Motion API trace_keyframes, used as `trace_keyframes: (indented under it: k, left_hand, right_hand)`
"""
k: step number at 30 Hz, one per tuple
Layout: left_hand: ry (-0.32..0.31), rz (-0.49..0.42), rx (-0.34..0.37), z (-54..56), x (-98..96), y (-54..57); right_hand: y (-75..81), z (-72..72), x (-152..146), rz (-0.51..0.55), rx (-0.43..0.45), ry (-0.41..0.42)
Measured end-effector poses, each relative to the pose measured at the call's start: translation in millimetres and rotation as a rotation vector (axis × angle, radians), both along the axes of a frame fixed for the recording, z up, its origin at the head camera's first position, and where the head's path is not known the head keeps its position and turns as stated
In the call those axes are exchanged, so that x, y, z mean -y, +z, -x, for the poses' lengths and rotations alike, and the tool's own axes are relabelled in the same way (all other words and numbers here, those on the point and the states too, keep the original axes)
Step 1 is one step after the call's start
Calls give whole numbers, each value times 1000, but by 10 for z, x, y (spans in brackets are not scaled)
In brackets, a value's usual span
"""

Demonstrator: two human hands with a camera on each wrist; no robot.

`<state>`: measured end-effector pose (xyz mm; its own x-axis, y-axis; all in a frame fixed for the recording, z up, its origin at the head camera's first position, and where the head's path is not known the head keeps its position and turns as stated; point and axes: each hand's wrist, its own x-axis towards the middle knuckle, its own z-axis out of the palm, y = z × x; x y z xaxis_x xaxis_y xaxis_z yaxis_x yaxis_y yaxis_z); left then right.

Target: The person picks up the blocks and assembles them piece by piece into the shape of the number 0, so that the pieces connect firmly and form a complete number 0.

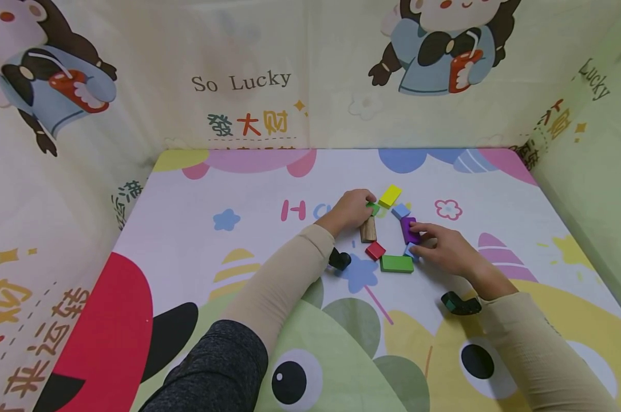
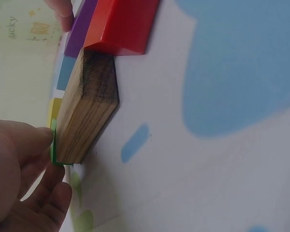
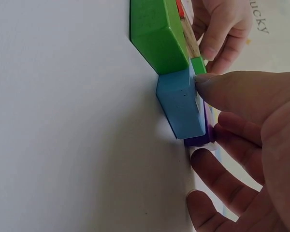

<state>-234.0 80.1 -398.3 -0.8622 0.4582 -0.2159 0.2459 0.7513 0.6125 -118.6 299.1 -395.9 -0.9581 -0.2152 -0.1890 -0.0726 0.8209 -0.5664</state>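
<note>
Several coloured blocks lie in a ring on the table. At its far left, my left hand (image 1: 352, 209) pinches a small green block (image 2: 53, 145) between thumb and finger, beside a wood-grained block (image 1: 368, 230). On the other side, my right hand (image 1: 448, 247) has its thumb on a light blue block (image 3: 180, 104) and a fingertip at the purple block (image 1: 408, 230), its fingers spread. A longer green block (image 1: 396, 264) and a red block (image 1: 375, 251) form the near side. A yellow block (image 1: 390, 196) and another blue block (image 1: 400, 211) sit at the far side.
The blocks rest on a cartoon-printed tabletop (image 1: 186, 240), with printed cloth walls (image 1: 336, 114) at the back and both sides. A dark wrist-worn device (image 1: 461, 304) sits by the right sleeve, and another (image 1: 339, 260) by the left.
</note>
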Motion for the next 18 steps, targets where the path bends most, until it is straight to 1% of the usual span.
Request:
trace_keyframes:
  k: [14,18]
  left_hand:
    - [15,-4,15,14,-13,-32]
    - [10,-1,18,22,-14,-37]
  right_hand:
    - [4,-3,8,-8,2,-4]
    - [5,0,8,-7,7,-3]
